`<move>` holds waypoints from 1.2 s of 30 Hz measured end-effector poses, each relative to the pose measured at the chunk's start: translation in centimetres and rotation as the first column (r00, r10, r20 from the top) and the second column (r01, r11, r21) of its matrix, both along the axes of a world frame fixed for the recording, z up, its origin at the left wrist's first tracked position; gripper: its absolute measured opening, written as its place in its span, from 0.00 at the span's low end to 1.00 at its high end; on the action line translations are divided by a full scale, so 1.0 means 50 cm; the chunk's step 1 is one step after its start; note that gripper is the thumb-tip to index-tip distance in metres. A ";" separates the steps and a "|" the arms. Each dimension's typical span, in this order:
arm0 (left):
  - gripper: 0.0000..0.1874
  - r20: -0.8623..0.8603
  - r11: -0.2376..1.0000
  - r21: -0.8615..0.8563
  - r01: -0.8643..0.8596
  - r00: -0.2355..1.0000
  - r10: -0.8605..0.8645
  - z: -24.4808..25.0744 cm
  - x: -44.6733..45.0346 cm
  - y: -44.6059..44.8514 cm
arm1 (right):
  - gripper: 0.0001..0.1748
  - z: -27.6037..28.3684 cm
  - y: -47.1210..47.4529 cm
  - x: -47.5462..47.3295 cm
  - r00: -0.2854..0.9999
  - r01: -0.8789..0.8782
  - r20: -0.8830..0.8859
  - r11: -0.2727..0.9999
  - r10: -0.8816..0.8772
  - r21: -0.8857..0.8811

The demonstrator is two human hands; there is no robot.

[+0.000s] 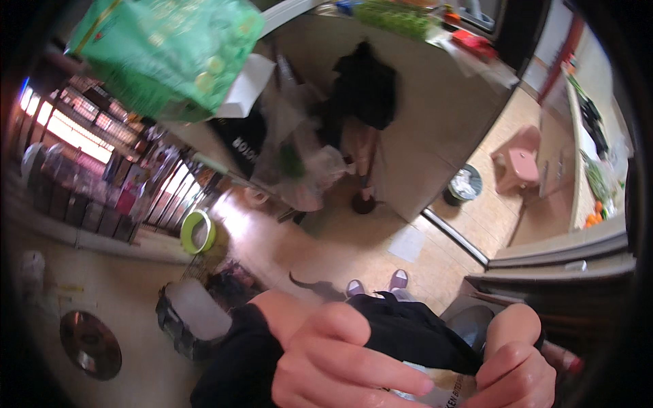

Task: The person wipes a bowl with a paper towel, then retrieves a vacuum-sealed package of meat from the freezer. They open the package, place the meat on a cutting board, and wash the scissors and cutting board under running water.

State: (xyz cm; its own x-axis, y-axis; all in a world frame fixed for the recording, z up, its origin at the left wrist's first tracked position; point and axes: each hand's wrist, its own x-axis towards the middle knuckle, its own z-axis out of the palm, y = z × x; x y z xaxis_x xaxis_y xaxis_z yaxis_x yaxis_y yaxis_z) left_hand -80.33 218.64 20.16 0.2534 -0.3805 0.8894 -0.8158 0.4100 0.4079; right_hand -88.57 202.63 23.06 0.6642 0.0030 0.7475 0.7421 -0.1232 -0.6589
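Note:
Close to the camera, at the bottom of the head view, my left hand (336,357) and my right hand (515,370) hold a small printed food packet (449,386) between them. The fingers of both hands are curled, and the packet's upper edge shows between them; its lower part is cut off by the frame. Whether the packet is torn cannot be told. Below the hands' level are my black clothing (403,326) and my feet in purple slippers (399,279) on the tiled floor.
A large green plastic bag (168,56) stands at upper left. Ahead are clear plastic bags (301,173) and a dark hanging item (365,92). A lime-green bin (198,232), a lined waste bin (465,184), a pink stool (521,160) and a grey-topped container (199,308) stand around.

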 end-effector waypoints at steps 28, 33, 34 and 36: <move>0.05 -0.044 0.961 -0.266 -0.082 0.996 0.073 -0.093 -0.002 0.043 | 0.06 0.008 0.051 0.070 0.891 -0.442 -0.146 0.896 0.430 -0.054; 0.12 -0.161 0.887 0.321 -0.332 0.904 0.397 -0.120 0.068 0.074 | 0.08 -0.068 0.004 0.138 0.982 -0.010 -0.170 0.867 -0.086 -0.499; 0.13 -0.088 0.848 0.349 -0.400 0.887 0.454 -0.138 0.078 0.059 | 0.09 -0.099 -0.002 0.154 0.976 -0.037 -0.204 0.868 -0.074 -0.495; 0.09 0.025 0.749 0.466 -0.471 0.853 0.521 -0.189 0.100 0.040 | 0.09 -0.177 -0.007 0.188 0.968 0.012 -0.209 0.859 -0.137 -0.511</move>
